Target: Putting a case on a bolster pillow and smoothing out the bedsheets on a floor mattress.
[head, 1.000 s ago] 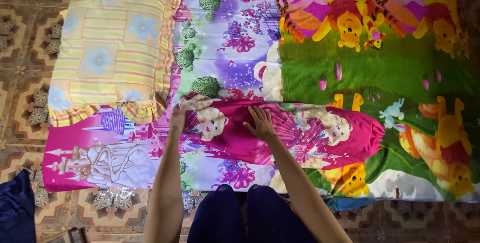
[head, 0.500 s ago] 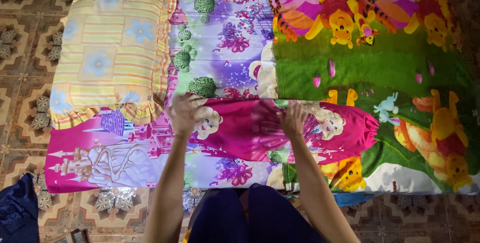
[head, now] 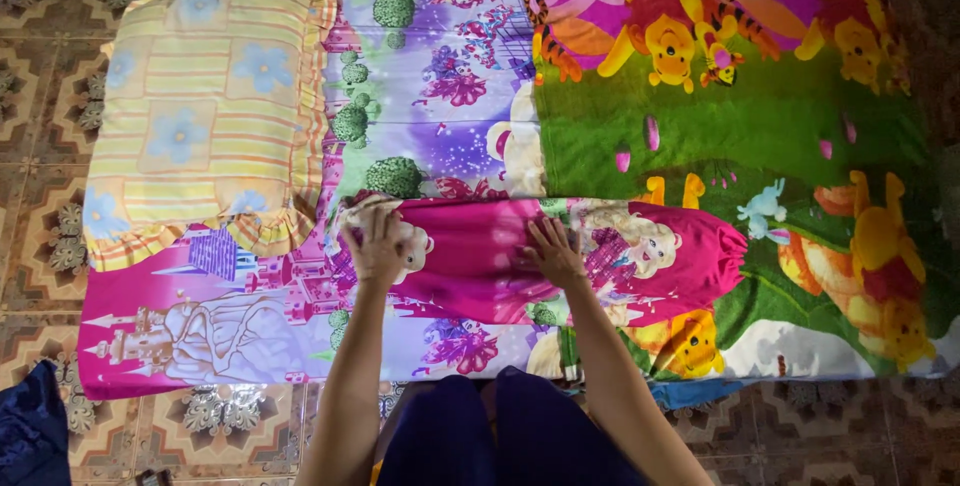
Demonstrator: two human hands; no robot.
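A long magenta bolster cover printed with cartoon girls lies flat across a mattress covered in a purple cartoon sheet. My left hand presses flat on its left end, fingers spread. My right hand rests palm down near its middle. Both hands lie on the fabric without gripping it. A green blanket with yellow cartoon bears covers the right half of the mattress, under the cover's right end.
A yellow striped pillow with blue flowers and a frilled edge lies at the left end of the mattress. Patterned brown floor tiles surround it. Dark blue cloth sits at the lower left. My dark-clad knees touch the near edge.
My right hand slid right along the magenta cover, then came back a little toward the middle. My left hand moved from the cover's left edge onto its end. The view drifted slightly.
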